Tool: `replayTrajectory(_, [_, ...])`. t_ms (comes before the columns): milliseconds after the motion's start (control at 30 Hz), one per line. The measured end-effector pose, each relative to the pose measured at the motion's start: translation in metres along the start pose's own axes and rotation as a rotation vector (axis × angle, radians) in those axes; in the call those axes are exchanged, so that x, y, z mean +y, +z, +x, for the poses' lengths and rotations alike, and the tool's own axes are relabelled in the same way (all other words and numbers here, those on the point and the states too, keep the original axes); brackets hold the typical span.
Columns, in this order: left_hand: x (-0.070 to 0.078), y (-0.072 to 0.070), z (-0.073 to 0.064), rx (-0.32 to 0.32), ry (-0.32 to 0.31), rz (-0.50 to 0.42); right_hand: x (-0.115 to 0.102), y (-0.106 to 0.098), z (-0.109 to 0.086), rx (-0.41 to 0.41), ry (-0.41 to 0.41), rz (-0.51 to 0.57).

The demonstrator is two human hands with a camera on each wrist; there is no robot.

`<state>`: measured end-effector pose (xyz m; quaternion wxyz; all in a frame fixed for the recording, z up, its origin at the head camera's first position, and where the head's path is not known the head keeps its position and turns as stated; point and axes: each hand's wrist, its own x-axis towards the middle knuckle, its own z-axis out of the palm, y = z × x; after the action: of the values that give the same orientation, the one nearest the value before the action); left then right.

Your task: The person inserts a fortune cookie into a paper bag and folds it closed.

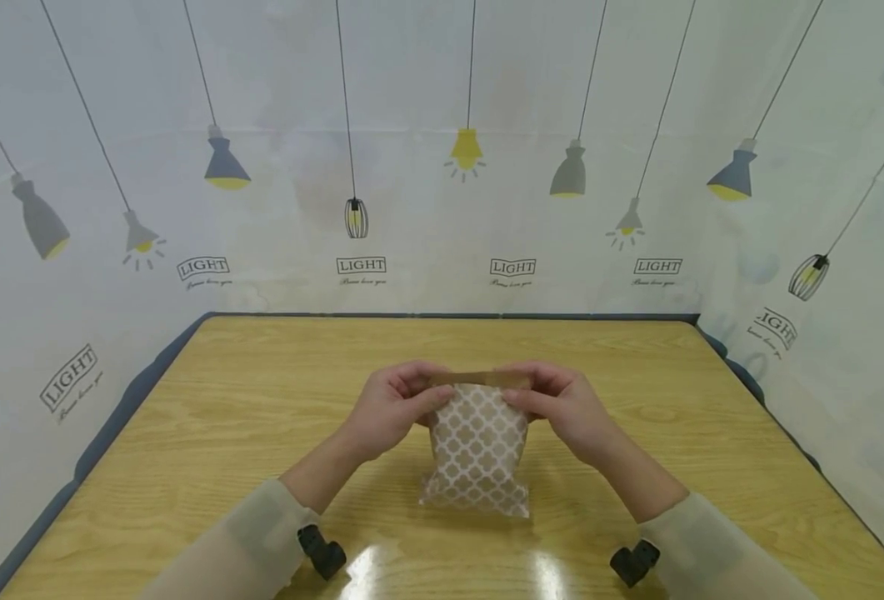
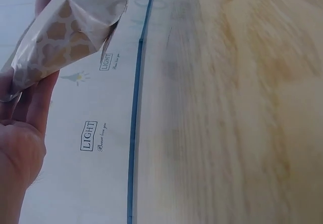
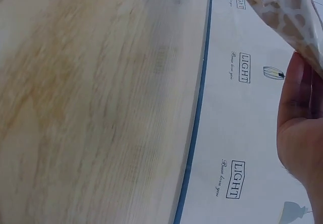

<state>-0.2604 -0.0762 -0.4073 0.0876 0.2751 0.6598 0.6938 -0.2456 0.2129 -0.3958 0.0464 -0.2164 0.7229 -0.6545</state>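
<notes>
A brown paper bag [image 1: 479, 450] with a white lattice pattern hangs upright between both hands in the head view, its top folded over into a plain brown strip [image 1: 479, 378]. My left hand [image 1: 397, 404] pinches the left end of that fold, thumb on the near face and fingers behind. At the right end, my right hand [image 1: 561, 404] grips it the same way. The left wrist view shows the patterned bag [image 2: 65, 37] creased and bulging from the side. Only a corner of the bag [image 3: 292, 17] appears in the right wrist view, above the fingers.
A wood-grain table [image 1: 262, 367] lies below the hands, with a dark blue edge along its back and sides. White sheeting [image 1: 427, 83] printed with hanging lamps surrounds it. Black wrist devices [image 1: 322, 552] sit at both sleeve cuffs [image 1: 269, 525].
</notes>
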Motion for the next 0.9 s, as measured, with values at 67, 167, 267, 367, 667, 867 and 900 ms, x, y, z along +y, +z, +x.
replayTrajectory(67, [0.0010,0.0006,-0.0005,-0.002,0.012,-0.007,0.0003,0.0000,-0.0001,-0.023,-0.026,0.010])
replayTrajectory(167, [0.0019,0.0015,-0.0009,-0.005,0.029,-0.011,0.0014,0.0004,-0.0003,-0.055,-0.059,0.025])
replayTrajectory(267, [0.0026,0.0024,-0.0008,0.001,0.040,-0.006,0.0019,0.0011,-0.0004,-0.068,-0.064,0.029])
replayTrajectory(367, [0.0032,0.0034,0.0000,0.020,0.043,0.003,0.0014,0.0016,-0.0003,-0.059,-0.049,0.028])
replayTrajectory(667, [0.0035,0.0045,0.0021,0.059,-0.007,0.016,0.0002,0.0005,-0.0008,-0.071,-0.038,-0.011])
replayTrajectory(867, [0.0021,0.0030,0.0016,0.044,-0.038,0.010,-0.0008,-0.0008,-0.0014,-0.165,-0.027,-0.088])
replayTrajectory(900, [0.0019,0.0029,0.0014,0.041,-0.039,0.006,-0.0009,-0.0012,-0.0015,-0.174,-0.025,-0.090])
